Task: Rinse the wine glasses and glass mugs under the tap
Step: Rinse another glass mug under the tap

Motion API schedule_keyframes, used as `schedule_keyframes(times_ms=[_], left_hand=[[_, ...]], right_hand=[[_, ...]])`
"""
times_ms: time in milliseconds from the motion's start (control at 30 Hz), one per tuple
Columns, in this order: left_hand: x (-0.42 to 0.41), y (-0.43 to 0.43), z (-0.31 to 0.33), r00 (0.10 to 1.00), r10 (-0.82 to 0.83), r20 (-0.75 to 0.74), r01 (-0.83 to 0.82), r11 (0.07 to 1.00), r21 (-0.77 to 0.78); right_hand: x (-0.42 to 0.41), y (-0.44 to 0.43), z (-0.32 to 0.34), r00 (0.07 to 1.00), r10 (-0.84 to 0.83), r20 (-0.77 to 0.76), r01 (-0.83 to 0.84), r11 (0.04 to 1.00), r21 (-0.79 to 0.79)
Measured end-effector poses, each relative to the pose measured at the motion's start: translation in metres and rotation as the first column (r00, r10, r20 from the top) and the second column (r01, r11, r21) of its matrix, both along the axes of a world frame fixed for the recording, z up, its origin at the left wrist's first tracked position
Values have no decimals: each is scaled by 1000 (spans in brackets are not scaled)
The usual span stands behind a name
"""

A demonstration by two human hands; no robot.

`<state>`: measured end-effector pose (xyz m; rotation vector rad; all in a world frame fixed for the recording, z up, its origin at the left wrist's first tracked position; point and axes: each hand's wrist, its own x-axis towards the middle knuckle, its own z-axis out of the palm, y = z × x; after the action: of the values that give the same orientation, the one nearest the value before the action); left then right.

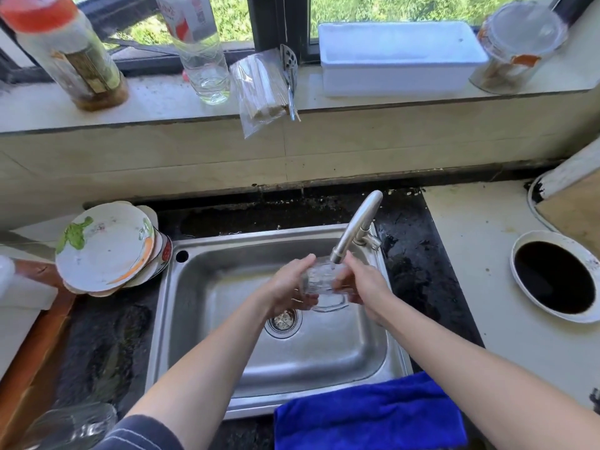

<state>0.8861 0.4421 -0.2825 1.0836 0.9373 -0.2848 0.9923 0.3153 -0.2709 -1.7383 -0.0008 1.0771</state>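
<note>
A clear ribbed glass mug (pixel 321 284) hangs over the steel sink (pixel 207 319), right under the spout of the tap (pixel 355 227). My left hand (pixel 290 284) grips its left side and my right hand (pixel 360 282) holds its right side. The mug is tilted, with one end facing me. Whether water is running I cannot make out. Another clear glass (pixel 69 428) lies at the bottom left corner, blurred, beside my sleeve.
A stack of plates (pixel 104 248) leans left of the sink. A blue cloth (pixel 370 414) drapes over the sink's front edge. A round dark hole (pixel 555 277) opens in the right counter. Bottles (pixel 201 50), a white box (pixel 399 56) and a jar (pixel 516 47) stand on the windowsill.
</note>
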Motion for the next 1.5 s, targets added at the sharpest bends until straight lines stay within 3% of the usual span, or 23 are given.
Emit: schedule_keyframes(times_ms=[100, 200, 333, 400, 467, 533, 667, 800, 867, 967, 1033, 1133, 1200, 1333, 1500], left_hand=[[8, -8, 2, 1000, 15, 8, -15, 997, 82], [13, -12, 0, 1000, 21, 2, -21, 999, 33], [18, -16, 8, 999, -13, 34, 13, 1000, -24], [15, -12, 10, 999, -38, 17, 39, 997, -60], [14, -11, 7, 1000, 16, 2, -16, 995, -95], [12, -15, 7, 991, 135, 0, -133, 981, -144], [6, -18, -1, 969, 247, 0, -243, 954, -173], [-2, -27, -8, 938, 345, -15, -343, 927, -149], [-6, -30, -10, 938, 345, -22, -345, 936, -61], [-5, -28, -13, 980, 192, 47, -196, 977, 84], [-1, -29, -7, 988, 130, 79, -138, 985, 103], [2, -28, -4, 991, 113, 74, -122, 983, 136], [3, -29, -6, 991, 113, 78, -124, 980, 158], [2, -29, -4, 979, 169, 116, -185, 972, 146], [0, -17, -6, 991, -15, 135, -48, 893, 447]], right_hand=[[-5, 3, -5, 983, -165, 82, 164, 986, 25], [1, 5, -9, 981, -116, 156, 110, 993, 42], [15, 2, -10, 894, -20, 448, 99, 983, -152], [14, 1, -10, 861, 93, 500, -10, 986, -165], [14, 2, -6, 872, 143, 467, -108, 989, -101], [18, 4, 0, 897, 95, 433, -82, 995, -48], [22, 2, 1, 860, 195, 472, -89, 967, -237], [3, 1, -9, 988, 148, 44, -140, 979, -147], [-1, -2, -17, 996, 84, -43, -88, 992, -93], [2, 0, -16, 998, 55, -14, -56, 998, -29], [6, 4, -8, 996, 86, -18, -86, 996, -4], [15, 4, 2, 988, 123, -90, -123, 992, 9], [22, -1, 1, 992, 62, -108, -62, 998, 8], [24, -9, -5, 996, -65, 59, 68, 997, -41], [25, -2, -3, 980, 80, 182, -75, 997, -36]])
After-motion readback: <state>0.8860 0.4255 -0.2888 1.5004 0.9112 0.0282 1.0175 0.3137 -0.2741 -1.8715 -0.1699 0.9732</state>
